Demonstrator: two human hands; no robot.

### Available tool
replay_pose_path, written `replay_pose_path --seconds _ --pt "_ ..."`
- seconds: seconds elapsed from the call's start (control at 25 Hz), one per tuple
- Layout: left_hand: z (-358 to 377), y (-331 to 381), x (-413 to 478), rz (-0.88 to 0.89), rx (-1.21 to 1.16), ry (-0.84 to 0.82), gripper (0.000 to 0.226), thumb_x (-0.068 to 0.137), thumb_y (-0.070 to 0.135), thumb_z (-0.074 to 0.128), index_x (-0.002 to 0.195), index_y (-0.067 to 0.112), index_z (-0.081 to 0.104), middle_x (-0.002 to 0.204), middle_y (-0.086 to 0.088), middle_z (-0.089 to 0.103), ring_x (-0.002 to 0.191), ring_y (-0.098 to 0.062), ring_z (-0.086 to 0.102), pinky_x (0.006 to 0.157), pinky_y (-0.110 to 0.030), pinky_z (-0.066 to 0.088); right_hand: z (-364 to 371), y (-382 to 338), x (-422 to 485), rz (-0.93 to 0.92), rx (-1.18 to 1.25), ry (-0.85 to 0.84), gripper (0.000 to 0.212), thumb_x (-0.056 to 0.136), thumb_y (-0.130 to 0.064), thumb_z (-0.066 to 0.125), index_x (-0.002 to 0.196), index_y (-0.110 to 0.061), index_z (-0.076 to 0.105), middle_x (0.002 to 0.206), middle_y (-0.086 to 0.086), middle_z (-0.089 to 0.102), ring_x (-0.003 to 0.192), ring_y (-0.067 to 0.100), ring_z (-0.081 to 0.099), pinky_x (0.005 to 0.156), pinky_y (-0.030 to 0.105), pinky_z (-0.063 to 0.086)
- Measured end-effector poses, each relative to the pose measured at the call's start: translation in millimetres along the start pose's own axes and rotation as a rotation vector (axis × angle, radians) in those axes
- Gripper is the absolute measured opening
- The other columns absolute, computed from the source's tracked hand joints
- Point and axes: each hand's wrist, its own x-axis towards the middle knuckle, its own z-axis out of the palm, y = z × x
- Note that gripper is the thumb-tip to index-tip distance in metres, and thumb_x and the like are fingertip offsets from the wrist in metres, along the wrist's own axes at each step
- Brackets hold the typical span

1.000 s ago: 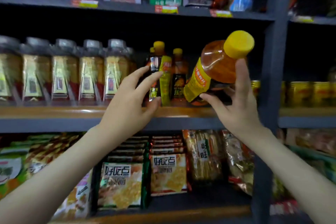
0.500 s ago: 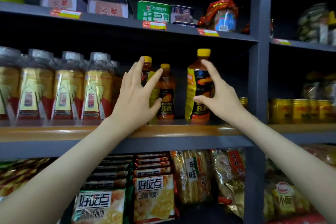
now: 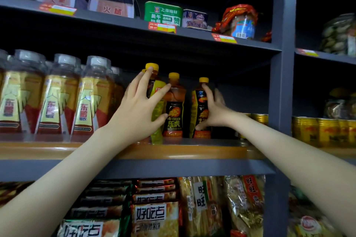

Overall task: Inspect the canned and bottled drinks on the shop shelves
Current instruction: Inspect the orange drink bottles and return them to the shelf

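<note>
Three amber Hi-Tiger drink bottles with yellow caps stand upright on the middle shelf (image 3: 212,152). My left hand (image 3: 138,109) lies over the front of the leftmost bottle (image 3: 155,84), fingers spread and fairly straight, one fingertip near its cap. The middle bottle (image 3: 174,109) stands free between my hands. My right hand (image 3: 215,109) grips the right bottle (image 3: 200,102), with thumb and one finger on its front and the other fingers behind it.
Clear-capped bottles with gold labels (image 3: 57,98) fill the shelf to the left. Gold cans (image 3: 306,132) stand to the right, past the grey upright post (image 3: 281,82). Canned ham (image 3: 113,0) and tins (image 3: 163,13) sit above, snack packets (image 3: 154,217) below.
My right hand brought the tilted bottle down, stood it upright on the shelf and pushed it further back. My left hand moved from hovering onto the leftmost bottle.
</note>
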Motion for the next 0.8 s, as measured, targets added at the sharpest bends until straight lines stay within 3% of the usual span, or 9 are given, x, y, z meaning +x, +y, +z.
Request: replay_pose_path --seconds 0.08,0.24,0.4,0.68,0.8 --pt "2 1 0 -0.004 0.009 0.004 0.069 0.082 0.047 0.052 0.146 0.023 0.041 0.158 -0.023 0.011 0.144 -0.043 0.010 0.110 -0.057 0.020 0 0 2 -0.085 -0.220 0.056 0.138 0.062 -0.044 0.086 0.147 -0.037 -0.023 0.153 0.003 -0.037 0.141 0.024 -0.031 0.114 0.058 0.004" --pt "5 0 -2 0.001 0.028 0.022 0.068 0.082 0.047 0.052 0.144 0.023 0.044 0.157 -0.024 0.014 0.144 -0.044 0.010 0.109 -0.059 0.022 5 -4 12 -0.298 -0.450 0.041 0.121 0.069 -0.052 0.079 0.153 -0.029 -0.005 0.157 -0.003 -0.026 0.142 0.024 -0.031 0.117 0.056 0.007" --pt "6 -2 -2 0.021 0.030 0.036 0.066 0.084 0.046 0.056 0.144 0.024 0.043 0.158 -0.022 0.015 0.145 -0.043 0.009 0.109 -0.058 0.022 5 -1 32 -0.239 -0.615 -0.057 0.124 0.069 -0.050 0.080 0.153 -0.025 -0.008 0.156 0.001 -0.029 0.141 0.026 -0.031 0.116 0.051 0.009" --pt "9 -4 -4 0.029 0.088 0.080 0.066 0.084 0.054 0.039 0.144 0.025 0.044 0.157 -0.021 0.019 0.144 -0.043 0.014 0.107 -0.052 0.018 22 10 63 -0.132 -0.789 -0.110 0.108 0.084 -0.027 0.071 0.152 -0.020 -0.012 0.157 0.009 -0.027 0.143 0.033 -0.025 0.117 0.045 0.016" --pt "9 -5 -4 0.033 0.103 0.078 0.067 0.084 0.054 0.036 0.144 0.026 0.043 0.157 -0.021 0.019 0.144 -0.043 0.014 0.107 -0.050 0.018 22 15 76 -0.079 -0.830 -0.164 0.108 0.085 -0.026 0.070 0.151 -0.023 -0.015 0.156 0.008 -0.030 0.143 0.034 -0.024 0.117 0.047 0.017"
